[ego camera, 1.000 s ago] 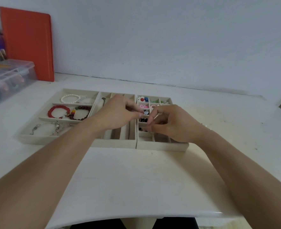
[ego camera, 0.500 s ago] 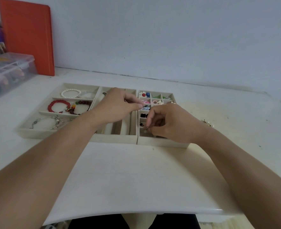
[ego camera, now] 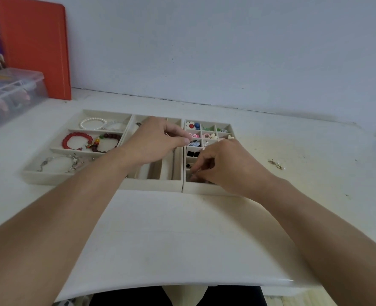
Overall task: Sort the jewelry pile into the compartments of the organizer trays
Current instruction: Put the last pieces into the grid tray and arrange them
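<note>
Over the small-cell tray (ego camera: 206, 188), both hands' (ego camera: 223, 161) grips pinched.

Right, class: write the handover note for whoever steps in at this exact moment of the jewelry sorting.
Left hand: pinches something small over the border between the middle tray and the right tray; what it is cannot be told.
Right hand: fingertips pinched together low in a near compartment of the right tray; whether they hold a piece cannot be told.
Done: bracelets lie in the left tray; small pieces fill the right tray's far compartments.
Left: loose earrings on the table, right of the trays.
</note>
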A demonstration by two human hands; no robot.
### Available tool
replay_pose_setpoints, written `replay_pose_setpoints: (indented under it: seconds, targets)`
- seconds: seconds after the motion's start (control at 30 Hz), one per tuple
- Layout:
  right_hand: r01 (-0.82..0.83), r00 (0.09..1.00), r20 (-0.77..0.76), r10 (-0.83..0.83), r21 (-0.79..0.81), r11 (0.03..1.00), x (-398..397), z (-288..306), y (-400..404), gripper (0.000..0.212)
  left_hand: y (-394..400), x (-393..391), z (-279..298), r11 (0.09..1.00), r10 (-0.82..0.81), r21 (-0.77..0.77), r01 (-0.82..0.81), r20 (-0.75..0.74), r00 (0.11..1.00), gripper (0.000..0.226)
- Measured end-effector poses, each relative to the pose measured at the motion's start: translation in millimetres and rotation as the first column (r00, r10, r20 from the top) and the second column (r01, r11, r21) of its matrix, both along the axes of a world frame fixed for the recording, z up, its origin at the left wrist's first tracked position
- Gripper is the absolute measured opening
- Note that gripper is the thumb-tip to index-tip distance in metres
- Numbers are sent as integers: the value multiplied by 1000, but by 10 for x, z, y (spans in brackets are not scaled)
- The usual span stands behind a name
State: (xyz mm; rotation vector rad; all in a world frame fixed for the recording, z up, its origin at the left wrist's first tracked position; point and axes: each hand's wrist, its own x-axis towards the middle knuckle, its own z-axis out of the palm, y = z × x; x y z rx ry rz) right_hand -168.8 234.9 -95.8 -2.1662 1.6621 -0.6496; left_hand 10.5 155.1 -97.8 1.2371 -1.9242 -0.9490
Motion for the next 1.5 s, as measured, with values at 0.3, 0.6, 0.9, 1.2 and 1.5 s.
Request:
replay_pose_setpoints:
  seconds: [0.3, 0.6, 0.9, 1.2, 1.5]
  targets:
    - [-96, 967, -242, 74, -79, 992, 72, 80, 105, 16, 32, -30, 17, 1000, -12, -8, 12, 27, 1000, 9]
    - [-35, 945, -327, -11, -134, 990, 95, 54, 78, 14, 21, -25, 9, 999, -10, -39, 11, 18, 1000, 7]
    - [2, 970, -241, -23, -87, 996, 74, 38, 31, 9, 38, -33, 14, 998, -6, -63, 7, 11, 1000, 9]
    - [-44, 955, -293, 46, 14, 999, 74, 94, 42, 13, 43, -34, 8, 998, -4, -57, 2, -41, 999, 20]
    - [0, 963, -268, -10, -36, 999, 110, 110, 71, 10, 71, -39, 9, 997, 39, -63, -44, -76, 996, 15]
